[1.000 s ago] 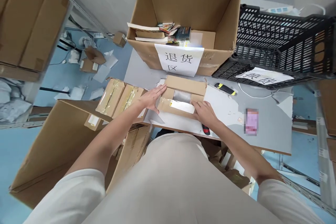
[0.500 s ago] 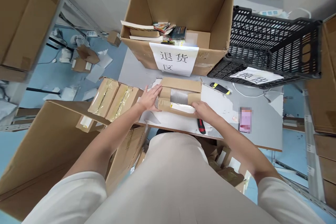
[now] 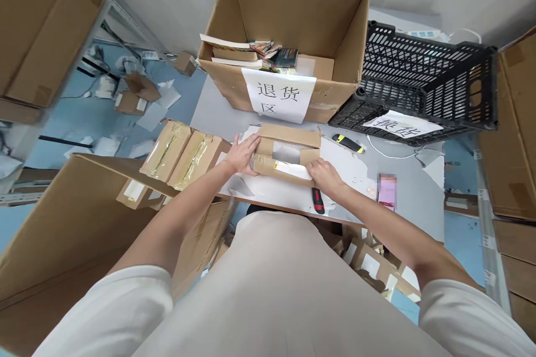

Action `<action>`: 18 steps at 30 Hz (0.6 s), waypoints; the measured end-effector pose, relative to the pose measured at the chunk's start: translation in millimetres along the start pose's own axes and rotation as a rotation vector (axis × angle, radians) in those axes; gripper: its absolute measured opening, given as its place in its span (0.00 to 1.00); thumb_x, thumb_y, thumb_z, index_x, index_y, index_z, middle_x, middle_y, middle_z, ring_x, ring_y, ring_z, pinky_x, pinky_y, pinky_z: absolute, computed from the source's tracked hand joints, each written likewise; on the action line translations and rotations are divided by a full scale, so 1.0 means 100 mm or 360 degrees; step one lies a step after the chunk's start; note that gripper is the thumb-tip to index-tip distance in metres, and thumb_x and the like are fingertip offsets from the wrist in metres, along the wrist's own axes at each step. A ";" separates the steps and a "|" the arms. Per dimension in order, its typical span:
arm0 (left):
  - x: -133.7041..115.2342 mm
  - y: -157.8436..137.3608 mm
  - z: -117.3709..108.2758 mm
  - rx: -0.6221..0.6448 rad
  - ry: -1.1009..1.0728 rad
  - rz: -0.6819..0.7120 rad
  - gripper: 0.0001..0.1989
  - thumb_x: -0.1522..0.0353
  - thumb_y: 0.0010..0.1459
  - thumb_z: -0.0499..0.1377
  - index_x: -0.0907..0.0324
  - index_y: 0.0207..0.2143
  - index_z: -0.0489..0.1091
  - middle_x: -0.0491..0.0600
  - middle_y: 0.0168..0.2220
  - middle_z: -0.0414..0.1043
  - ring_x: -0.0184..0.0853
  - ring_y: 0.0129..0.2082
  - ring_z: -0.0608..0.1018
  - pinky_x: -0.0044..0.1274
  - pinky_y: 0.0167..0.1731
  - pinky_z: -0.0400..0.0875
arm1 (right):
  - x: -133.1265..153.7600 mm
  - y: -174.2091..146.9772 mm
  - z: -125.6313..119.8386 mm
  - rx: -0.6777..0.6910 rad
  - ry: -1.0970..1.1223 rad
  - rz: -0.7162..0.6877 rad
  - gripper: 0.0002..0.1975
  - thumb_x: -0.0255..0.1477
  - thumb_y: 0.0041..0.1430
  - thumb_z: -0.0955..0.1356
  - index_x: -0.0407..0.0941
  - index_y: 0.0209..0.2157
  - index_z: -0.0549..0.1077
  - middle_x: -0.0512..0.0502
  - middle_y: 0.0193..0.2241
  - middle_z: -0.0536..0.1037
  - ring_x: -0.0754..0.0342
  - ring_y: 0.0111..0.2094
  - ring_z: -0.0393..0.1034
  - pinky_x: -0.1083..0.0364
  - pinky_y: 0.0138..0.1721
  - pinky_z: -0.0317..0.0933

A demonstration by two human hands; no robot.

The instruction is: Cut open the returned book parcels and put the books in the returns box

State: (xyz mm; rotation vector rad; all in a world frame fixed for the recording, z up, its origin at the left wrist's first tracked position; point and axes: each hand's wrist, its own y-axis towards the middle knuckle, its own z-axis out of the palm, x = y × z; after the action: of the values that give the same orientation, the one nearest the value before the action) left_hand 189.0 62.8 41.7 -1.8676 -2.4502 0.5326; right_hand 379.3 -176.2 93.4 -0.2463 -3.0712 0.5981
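A small cardboard box (image 3: 288,135) lies on the table with its top flaps partly raised and something greyish showing in the gap between them. A white label strip with a yellow mark is stuck on its front flap. Against the left end of this box rests my left hand (image 3: 243,155), fingers spread and open. My right hand (image 3: 325,176) is closed, its fingers pinching the front right corner of the box by the flap. Just below that hand lies a black and red box cutter (image 3: 317,201). Another cutter, black and yellow (image 3: 348,143), lies beyond the box to the right.
A large carton (image 3: 335,101) with books and a paper sign stands behind. Right of it is a black plastic crate (image 3: 427,75). A phone (image 3: 387,191) lies on the table (image 3: 422,201). Taped boxes (image 3: 199,162) and a big open carton (image 3: 84,217) are at left.
The view has shifted slightly. Both hands keep their places on the small box, and its front flap looks much the same.
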 end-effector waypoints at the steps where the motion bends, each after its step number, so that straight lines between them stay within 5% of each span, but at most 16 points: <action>1: -0.01 0.01 0.00 0.0008 0.0001 -0.0010 0.59 0.50 0.38 0.64 0.66 0.67 0.41 0.66 0.68 0.40 0.56 0.66 0.50 0.51 0.61 0.30 | 0.00 -0.02 -0.02 -0.0035 -0.0015 0.0022 0.14 0.12 0.55 0.60 0.38 0.37 0.72 0.34 0.36 0.76 0.45 0.40 0.69 0.51 0.37 0.57; 6: -0.07 0.10 -0.01 -0.0016 -0.0023 -0.0087 0.60 0.49 0.40 0.62 0.69 0.67 0.38 0.68 0.68 0.38 0.56 0.67 0.47 0.51 0.61 0.35 | -0.11 -0.18 0.04 -0.0129 -0.0066 -0.0019 0.13 0.16 0.60 0.58 0.38 0.39 0.72 0.34 0.36 0.75 0.45 0.41 0.68 0.51 0.38 0.56; 10: -0.05 0.11 -0.09 0.0081 0.0005 -0.0029 0.61 0.49 0.40 0.61 0.69 0.67 0.35 0.67 0.68 0.35 0.55 0.68 0.44 0.50 0.61 0.40 | -0.13 -0.35 0.25 -0.0024 0.0180 -0.0257 0.10 0.32 0.62 0.65 0.41 0.41 0.71 0.37 0.41 0.74 0.46 0.43 0.68 0.52 0.40 0.57; 13: -0.04 0.08 -0.25 0.0190 0.0045 0.0019 0.59 0.52 0.40 0.62 0.67 0.67 0.39 0.66 0.68 0.38 0.57 0.67 0.44 0.51 0.59 0.45 | -0.18 -0.27 0.25 0.0055 0.0453 -0.0071 0.15 0.37 0.67 0.58 0.45 0.43 0.70 0.43 0.40 0.76 0.50 0.39 0.71 0.55 0.36 0.58; 16: -0.20 0.12 -0.44 0.0077 0.0075 -0.0119 0.36 0.57 0.49 0.57 0.62 0.60 0.60 0.63 0.61 0.60 0.55 0.61 0.62 0.47 0.56 0.53 | -0.22 0.05 0.06 -0.0086 0.0416 0.0101 0.14 0.31 0.67 0.57 0.46 0.46 0.70 0.43 0.41 0.77 0.50 0.41 0.72 0.55 0.37 0.58; 18: -0.41 0.22 -0.49 -0.0059 0.0090 -0.0128 0.20 0.63 0.56 0.51 0.62 0.47 0.72 0.61 0.48 0.73 0.50 0.50 0.74 0.42 0.51 0.60 | -0.17 0.32 -0.08 -0.0147 0.0239 -0.0046 0.11 0.28 0.61 0.63 0.44 0.44 0.72 0.40 0.43 0.77 0.47 0.46 0.70 0.53 0.42 0.58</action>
State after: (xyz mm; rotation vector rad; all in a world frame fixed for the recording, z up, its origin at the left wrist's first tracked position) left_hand 232.2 41.7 89.9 -1.7624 -2.5024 0.4277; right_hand 401.6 -146.3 89.0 -0.2357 -2.9546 0.4169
